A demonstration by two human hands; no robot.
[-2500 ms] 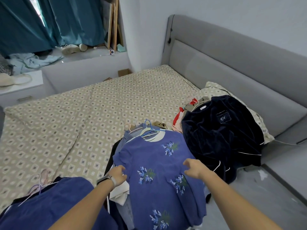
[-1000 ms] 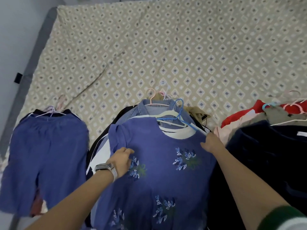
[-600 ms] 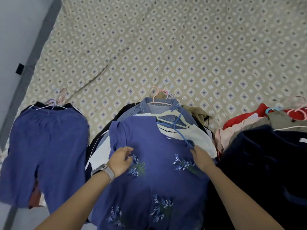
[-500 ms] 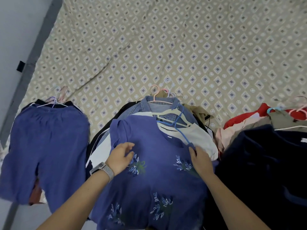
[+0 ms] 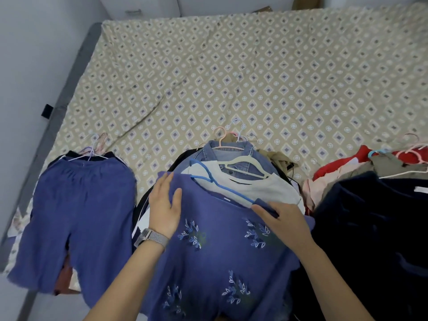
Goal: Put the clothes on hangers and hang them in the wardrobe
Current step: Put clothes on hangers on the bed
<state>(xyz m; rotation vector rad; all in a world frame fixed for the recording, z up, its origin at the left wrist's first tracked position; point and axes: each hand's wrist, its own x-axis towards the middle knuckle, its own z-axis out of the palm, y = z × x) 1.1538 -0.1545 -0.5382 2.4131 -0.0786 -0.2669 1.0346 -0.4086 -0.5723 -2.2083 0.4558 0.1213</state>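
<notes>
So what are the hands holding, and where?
The right hand pinches the blue floral shirt at its neckline edge, beside the blue hanger. The left hand only rests flat on the shirt's shoulder.

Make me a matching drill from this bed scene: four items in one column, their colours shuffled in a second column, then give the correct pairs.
Items
1. hanger in the embroidered top
2. hanger on the denim shirt
3. trousers on the left pile
4. garment at the top of the right pile

Colours
A. red
B. cream
C. bright blue
D. purplish blue

Pairs: 1-C, 2-B, 3-D, 4-A
</notes>
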